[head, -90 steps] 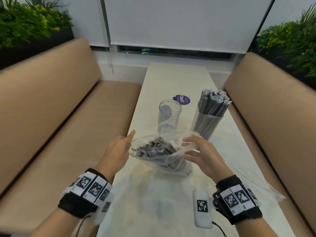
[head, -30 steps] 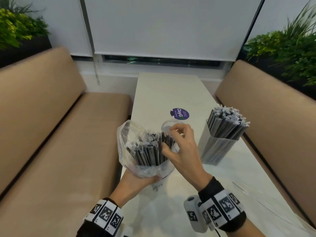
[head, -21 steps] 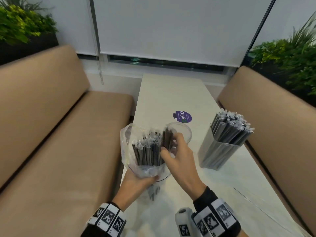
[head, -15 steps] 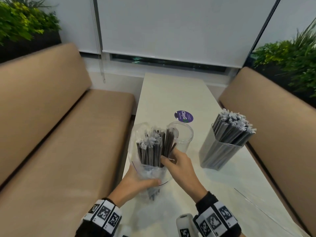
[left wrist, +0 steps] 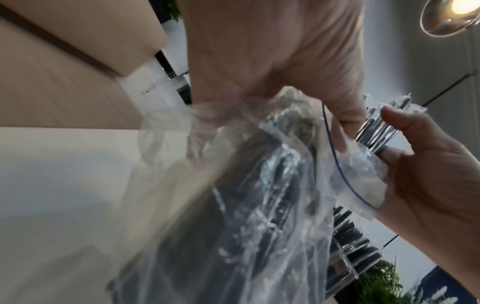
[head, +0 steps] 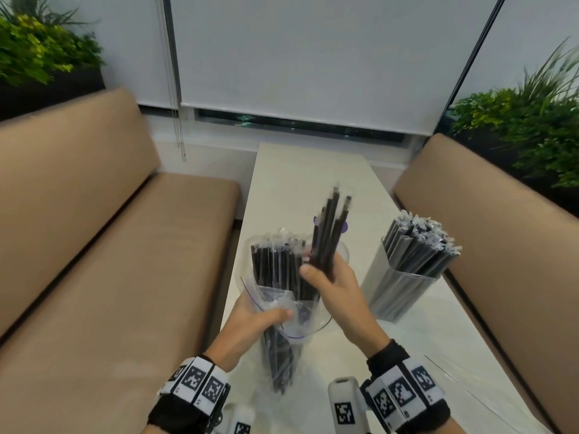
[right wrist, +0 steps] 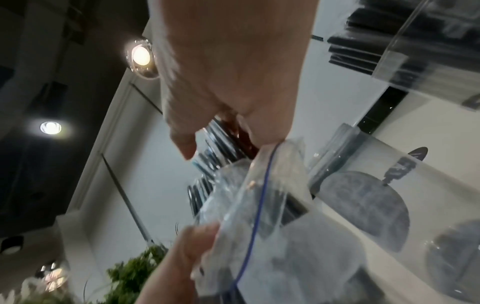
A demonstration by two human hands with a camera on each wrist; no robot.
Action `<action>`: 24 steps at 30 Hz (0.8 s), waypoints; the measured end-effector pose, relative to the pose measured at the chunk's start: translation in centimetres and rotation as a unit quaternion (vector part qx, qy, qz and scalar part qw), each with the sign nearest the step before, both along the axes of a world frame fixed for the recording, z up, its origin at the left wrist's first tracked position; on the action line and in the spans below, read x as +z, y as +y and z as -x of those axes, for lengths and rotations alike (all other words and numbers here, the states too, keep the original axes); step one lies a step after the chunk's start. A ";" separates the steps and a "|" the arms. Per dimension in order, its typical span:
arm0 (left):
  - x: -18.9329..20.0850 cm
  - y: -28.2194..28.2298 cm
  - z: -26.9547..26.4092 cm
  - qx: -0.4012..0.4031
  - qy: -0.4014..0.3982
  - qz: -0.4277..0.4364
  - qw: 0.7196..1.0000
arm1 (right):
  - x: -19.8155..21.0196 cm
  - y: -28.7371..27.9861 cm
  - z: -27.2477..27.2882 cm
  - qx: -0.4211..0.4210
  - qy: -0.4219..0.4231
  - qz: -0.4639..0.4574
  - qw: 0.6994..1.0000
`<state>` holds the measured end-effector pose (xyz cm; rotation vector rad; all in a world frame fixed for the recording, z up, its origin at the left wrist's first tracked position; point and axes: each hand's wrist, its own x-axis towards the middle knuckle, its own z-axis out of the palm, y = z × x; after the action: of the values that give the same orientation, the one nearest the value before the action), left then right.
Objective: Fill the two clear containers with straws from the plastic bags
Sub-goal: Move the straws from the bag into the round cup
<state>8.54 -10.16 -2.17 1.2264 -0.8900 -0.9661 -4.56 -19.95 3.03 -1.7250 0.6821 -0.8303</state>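
Observation:
My left hand (head: 266, 317) grips a clear zip bag (head: 275, 302) of black wrapped straws upright above the table's near end. My right hand (head: 322, 270) holds a bunch of straws (head: 329, 233) pulled partway up out of the bag's mouth. In the left wrist view the bag (left wrist: 246, 205) fills the middle and the right hand (left wrist: 428, 174) pinches the straw bunch (left wrist: 376, 131). The empty round clear container (right wrist: 389, 195) stands just behind the bag, mostly hidden in the head view. The square clear container (head: 404, 286), packed with straws, stands to the right.
The narrow white table (head: 313, 170) runs away from me between two tan benches (head: 109, 245) (head: 501, 230). A flat empty plastic bag (head: 470, 383) lies at the near right. Plants (head: 532, 126) stand behind the benches on both sides.
The bag was lifted off the table and stood upright in my left hand. My right hand reached into its mouth, closed on a bunch of straws and has drawn them upward.

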 end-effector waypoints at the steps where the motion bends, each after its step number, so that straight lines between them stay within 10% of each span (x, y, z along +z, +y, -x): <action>1: 0.0 -0.1 0.1 0.004 0.001 0.002 1.000 | -0.4 0.2 -0.1 -0.002 0.018 0.012 1.000; 24: -0.9 -0.4 -0.7 -0.007 -0.001 -0.036 0.999 | 7.0 -3.6 0.4 -0.133 -0.145 0.017 0.980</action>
<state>9.29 -10.51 -3.10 1.2850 -0.8723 -1.0153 -4.97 -23.53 10.02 -1.5195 0.7103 -1.2581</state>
